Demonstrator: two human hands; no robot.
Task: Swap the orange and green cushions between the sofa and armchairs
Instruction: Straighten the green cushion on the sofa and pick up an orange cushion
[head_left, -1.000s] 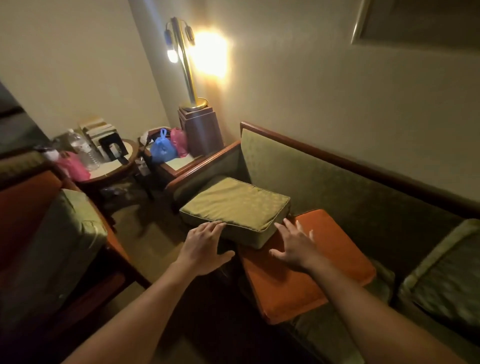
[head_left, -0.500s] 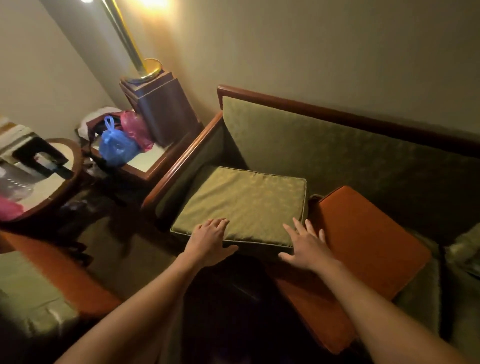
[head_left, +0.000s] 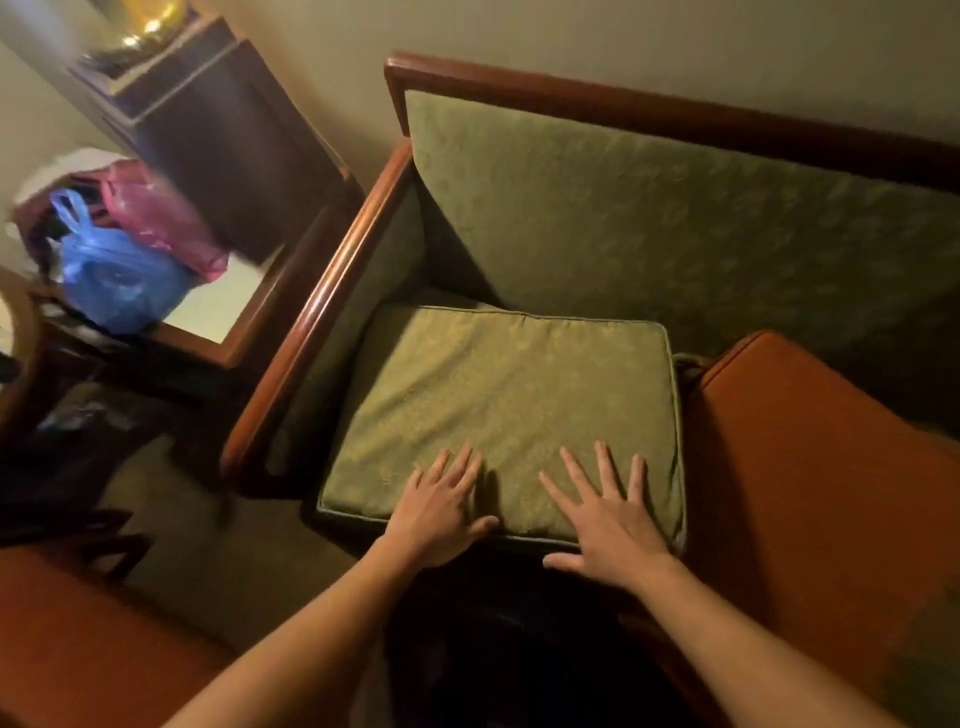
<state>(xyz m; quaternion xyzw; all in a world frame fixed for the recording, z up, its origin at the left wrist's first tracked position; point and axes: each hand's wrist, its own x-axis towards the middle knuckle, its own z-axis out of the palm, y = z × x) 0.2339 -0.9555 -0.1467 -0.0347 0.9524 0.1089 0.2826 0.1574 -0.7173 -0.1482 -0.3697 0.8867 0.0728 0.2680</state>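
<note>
Where the green cushion (head_left: 498, 415) lies flat on the left seat of the sofa (head_left: 649, 218), both hands rest palm-down on its near edge. The left hand (head_left: 441, 512) and right hand (head_left: 605, 514) have fingers spread flat, gripping nothing. The orange cushion (head_left: 810, 467) sits just beside it on the right, cut off by the frame edge. A blue bag (head_left: 117, 283) is blurred; its contents cannot be made out.
</note>
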